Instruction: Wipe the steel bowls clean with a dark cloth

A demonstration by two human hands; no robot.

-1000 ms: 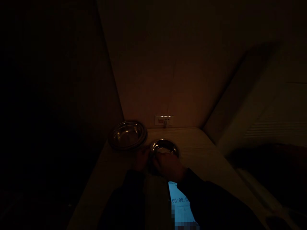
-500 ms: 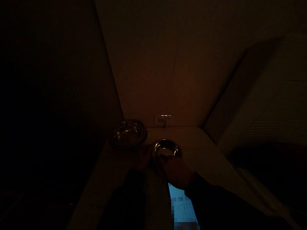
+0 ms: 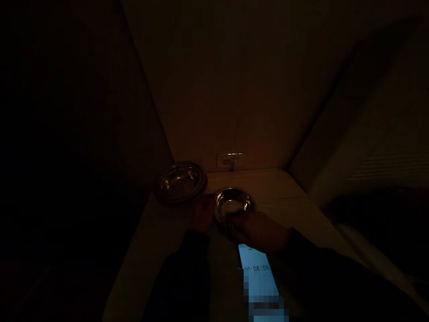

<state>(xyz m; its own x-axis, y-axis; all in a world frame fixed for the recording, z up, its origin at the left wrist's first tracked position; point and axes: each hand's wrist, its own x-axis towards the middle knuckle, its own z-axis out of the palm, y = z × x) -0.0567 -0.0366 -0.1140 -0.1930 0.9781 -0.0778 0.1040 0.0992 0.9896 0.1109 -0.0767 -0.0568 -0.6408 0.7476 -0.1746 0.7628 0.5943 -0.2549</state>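
**Two-handed handling of a small metal bowl (image 3: 232, 203) in dim light**

Parts are running from largest to smallest; all places are being given relative to the small metal bowl, which is sitting upright, its mouth facing up. The wall (image 3: 214, 89) is rising beyond it, and the desk (image 3: 278, 192) is supporting it from beneath. A larger metal bowl (image 3: 181, 183) is standing to its left and slightly farther back, apart from it; doubled rims are suggesting a nested stack. The phone (image 3: 256, 257) is lying on the near side, its lit screen showing a row of digits. The right hand (image 3: 256, 228) is reaching over the near right rim, fingers bunched together; darkness is hiding whether they are clamping the rim or something else. The left hand (image 3: 203, 213) is resting just at the left side, apparently touching; its grip is not showing clearly. The socket plate (image 3: 231, 161) is lining up behind on the wall.

Judged for good handling, the left hand is best serving as a steady brace, since smooth metal is likely to be sliding on a flat top. The right hand is best pressing lightly and downward, because pushing sideways on the rim is risking a tip.
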